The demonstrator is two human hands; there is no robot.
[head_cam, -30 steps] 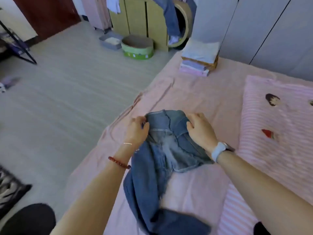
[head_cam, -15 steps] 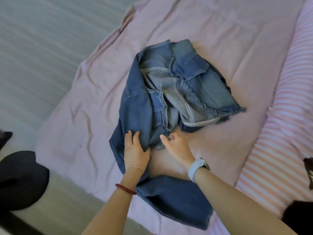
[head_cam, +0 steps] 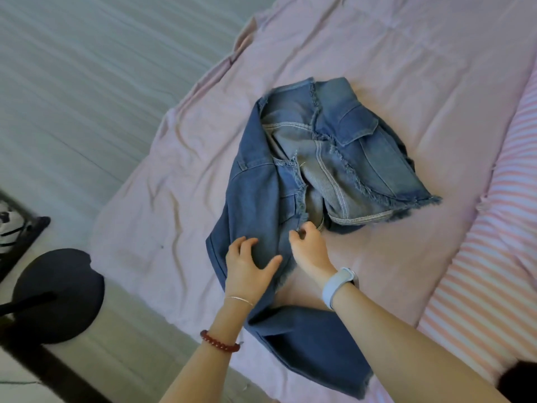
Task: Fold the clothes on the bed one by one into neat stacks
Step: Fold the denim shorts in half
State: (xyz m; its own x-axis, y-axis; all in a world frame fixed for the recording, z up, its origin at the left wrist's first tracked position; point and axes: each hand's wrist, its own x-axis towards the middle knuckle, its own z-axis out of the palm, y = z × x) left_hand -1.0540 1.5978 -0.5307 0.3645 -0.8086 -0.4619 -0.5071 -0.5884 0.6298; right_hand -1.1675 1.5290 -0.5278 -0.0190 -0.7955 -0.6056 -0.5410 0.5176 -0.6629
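The denim garment lies rumpled on the pink sheet of the bed, near its edge, one part hanging toward the floor. The left hand rests on the dark cloth with fingers spread, its grip released. The right hand pinches the frayed hem between thumb and fingers. The denim looks thick and a little stiff, rather heavy for cloth, not slippery. I think the seams and hems are the best places to hold it.
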